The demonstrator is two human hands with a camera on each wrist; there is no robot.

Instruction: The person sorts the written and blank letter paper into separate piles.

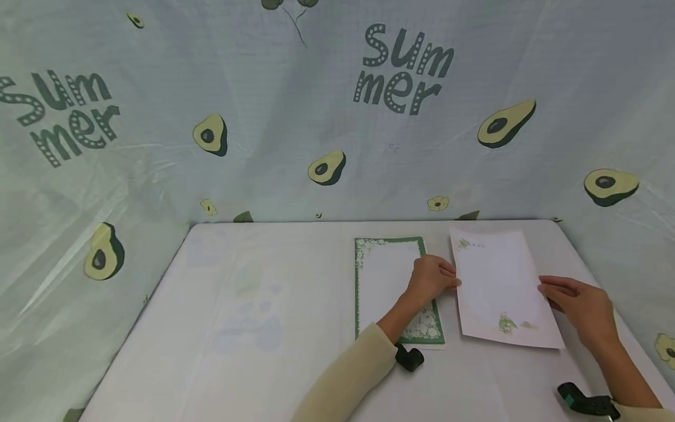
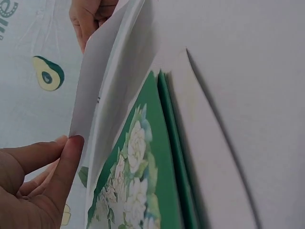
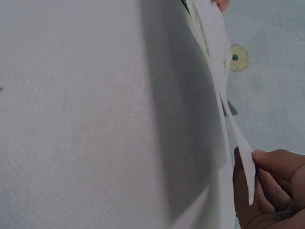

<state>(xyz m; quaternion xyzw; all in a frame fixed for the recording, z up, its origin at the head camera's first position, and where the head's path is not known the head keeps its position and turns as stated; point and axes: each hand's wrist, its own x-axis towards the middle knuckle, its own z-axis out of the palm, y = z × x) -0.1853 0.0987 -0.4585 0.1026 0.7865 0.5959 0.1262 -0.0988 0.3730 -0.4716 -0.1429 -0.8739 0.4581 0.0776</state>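
A pale sheet of paper (image 1: 498, 281) with small green plant prints is held by both hands at the right of the table. On its left edge, the left hand (image 1: 433, 278) pinches it between thumb and fingers, as the left wrist view also shows at the paper's edge (image 2: 86, 105). Along the opposite edge the right hand (image 1: 582, 308) pinches it; in the right wrist view, thumb and fingers (image 3: 276, 164) grip the raised paper. Green-bordered paper with white flowers (image 1: 387, 281) lies on the table, partly hidden under the left forearm.
The white table (image 1: 253, 375) reaches back to a hanging cloth (image 1: 263, 88) printed with avocados and lettering. Several layers of paper, including a white sheet (image 2: 190, 109), lie at the green border. Each wrist wears a small black camera (image 1: 410, 357).
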